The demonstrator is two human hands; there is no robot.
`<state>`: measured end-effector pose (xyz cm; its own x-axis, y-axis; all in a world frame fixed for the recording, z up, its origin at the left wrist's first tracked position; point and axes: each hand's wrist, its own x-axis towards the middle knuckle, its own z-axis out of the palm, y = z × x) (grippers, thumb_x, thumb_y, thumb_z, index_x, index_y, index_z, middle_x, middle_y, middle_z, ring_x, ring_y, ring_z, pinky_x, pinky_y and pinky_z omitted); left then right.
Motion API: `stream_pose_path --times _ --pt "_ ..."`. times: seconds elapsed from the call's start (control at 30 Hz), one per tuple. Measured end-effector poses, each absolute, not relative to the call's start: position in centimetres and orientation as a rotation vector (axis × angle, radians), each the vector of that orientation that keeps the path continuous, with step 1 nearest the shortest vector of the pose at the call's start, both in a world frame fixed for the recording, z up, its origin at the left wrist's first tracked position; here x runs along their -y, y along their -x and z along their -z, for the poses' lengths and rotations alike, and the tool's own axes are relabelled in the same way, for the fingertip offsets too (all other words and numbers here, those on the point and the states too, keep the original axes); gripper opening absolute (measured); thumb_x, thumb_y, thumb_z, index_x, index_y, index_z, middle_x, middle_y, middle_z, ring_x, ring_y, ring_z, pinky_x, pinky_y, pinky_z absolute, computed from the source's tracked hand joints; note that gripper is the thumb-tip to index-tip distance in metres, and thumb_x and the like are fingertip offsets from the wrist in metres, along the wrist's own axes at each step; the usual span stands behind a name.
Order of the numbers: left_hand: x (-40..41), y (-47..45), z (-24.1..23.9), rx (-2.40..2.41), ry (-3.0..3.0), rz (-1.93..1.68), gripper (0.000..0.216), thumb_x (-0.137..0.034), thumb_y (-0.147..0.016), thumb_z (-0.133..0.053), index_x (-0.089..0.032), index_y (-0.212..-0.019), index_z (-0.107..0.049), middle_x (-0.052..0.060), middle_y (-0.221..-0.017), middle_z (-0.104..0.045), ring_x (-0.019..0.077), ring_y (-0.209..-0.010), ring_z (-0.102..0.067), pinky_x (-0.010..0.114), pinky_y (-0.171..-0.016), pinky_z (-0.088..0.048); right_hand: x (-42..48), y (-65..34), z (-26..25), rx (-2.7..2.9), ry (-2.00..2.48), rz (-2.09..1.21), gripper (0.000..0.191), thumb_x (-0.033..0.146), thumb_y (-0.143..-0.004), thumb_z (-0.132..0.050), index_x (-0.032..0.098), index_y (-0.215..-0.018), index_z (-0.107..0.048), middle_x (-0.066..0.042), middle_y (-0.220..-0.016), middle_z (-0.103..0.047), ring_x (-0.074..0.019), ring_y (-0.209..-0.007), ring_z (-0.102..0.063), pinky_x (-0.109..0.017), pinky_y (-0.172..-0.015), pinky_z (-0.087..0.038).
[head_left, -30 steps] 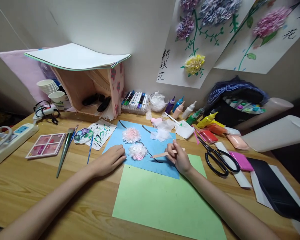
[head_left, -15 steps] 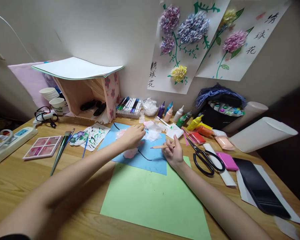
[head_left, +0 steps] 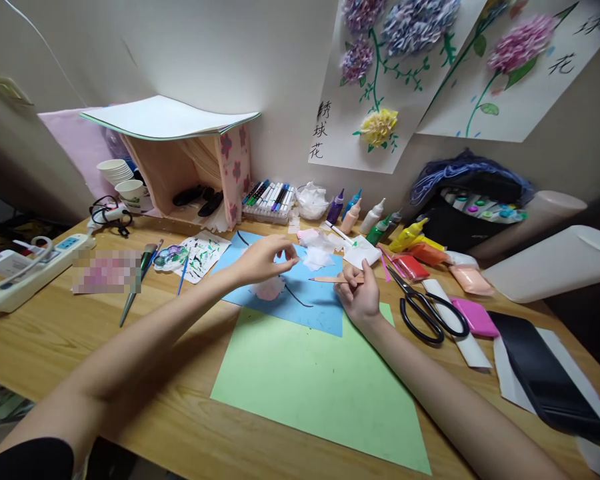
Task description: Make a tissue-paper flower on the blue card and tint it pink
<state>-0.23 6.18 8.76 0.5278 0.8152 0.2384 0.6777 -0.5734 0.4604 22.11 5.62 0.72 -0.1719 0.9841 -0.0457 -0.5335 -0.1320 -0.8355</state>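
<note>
A blue sheet of paper [head_left: 315, 317] with black curved lines lies partly over a green sheet [head_left: 320, 393]. Above the blue sheet is my left hand [head_left: 267, 259], its fingers curled and the tips brought together in a pinch; anything between them is too small to see. Beneath it, a pale pink tissue clump [head_left: 269, 288] shows on the blue paper, partly hidden by the hand. White tissue pieces [head_left: 319, 257] lie just right of those fingers. My right hand [head_left: 359, 293], resting at the blue sheet's right edge, is closed around a wooden pencil [head_left: 325, 280] whose dark tip points left.
Black-handled scissors [head_left: 430, 313] lie right of my right hand, by a phone [head_left: 550, 373]. Paint bottles [head_left: 373, 217], a box of markers [head_left: 270, 200] and a bowl of tissue [head_left: 313, 200] line the back. Brushes [head_left: 137, 287] and a power strip [head_left: 40, 273] are at left.
My left hand has come up off the blue sheet, where it was lower over the pink tissue. The right hand keeps the pencil. The whole view has shifted slightly.
</note>
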Motion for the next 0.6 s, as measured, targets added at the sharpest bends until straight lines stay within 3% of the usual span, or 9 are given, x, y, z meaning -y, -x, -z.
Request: stream_pose_path --times 0.13,0.27,0.47,0.6 --pt "-1.4 1.5 -8.0 -1.094 -2.155 -0.633 0.019 -0.036 -0.083 -0.058 -0.019 -0.078 -0.064 0.002 -0.086 -0.059 0.0149 -0.085 -0.053 0.028 -0.080 -0.043 -4.8 -21.6 -1.3 0.895 0.752 -1.569 0.060 0.062 -0.085 -0.037 0.021 -0.043 -0.033 0.005 -0.031 -0.027 -0.0069 -0.029 -0.022 -0.024 -0.036 -0.017" --pt "0.4 1.7 -4.8 -1.278 -2.227 -0.680 0.011 -0.030 -0.081 -0.061 -0.021 -0.078 -0.067 0.005 -0.095 -0.054 0.0188 -0.095 -0.048 0.035 -0.087 -0.040 -3.6 -21.0 -1.7 1.031 0.726 -1.522 0.060 0.058 -0.089 -0.033 0.021 -0.042 -0.036 0.003 -0.029 -0.028 -0.0088 -0.033 -0.027 -0.025 -0.039 -0.022" --pt "0.0 1.7 -2.5 -1.443 -2.483 -0.821 0.009 -0.022 -0.081 -0.057 -0.019 -0.080 -0.066 0.006 -0.098 -0.055 0.0201 -0.093 -0.045 0.036 -0.083 -0.039 -1.6 -20.7 -0.7 1.391 0.761 -1.347 0.057 0.053 -0.092 -0.032 0.020 -0.047 -0.045 0.002 -0.036 -0.039 -0.0099 -0.037 -0.034 -0.027 -0.041 -0.024" --pt "-0.2 1.8 -2.4 -1.506 -2.581 -0.856 0.010 -0.022 -0.082 -0.056 -0.018 -0.078 -0.064 0.007 -0.098 -0.056 0.0205 -0.092 -0.045 0.035 -0.080 -0.039 -0.9 -20.7 -0.1 1.718 0.744 -1.097 0.050 0.041 -0.096 -0.034 0.019 -0.053 -0.049 0.000 -0.048 -0.049 -0.0106 -0.046 -0.042 -0.027 -0.049 -0.032"
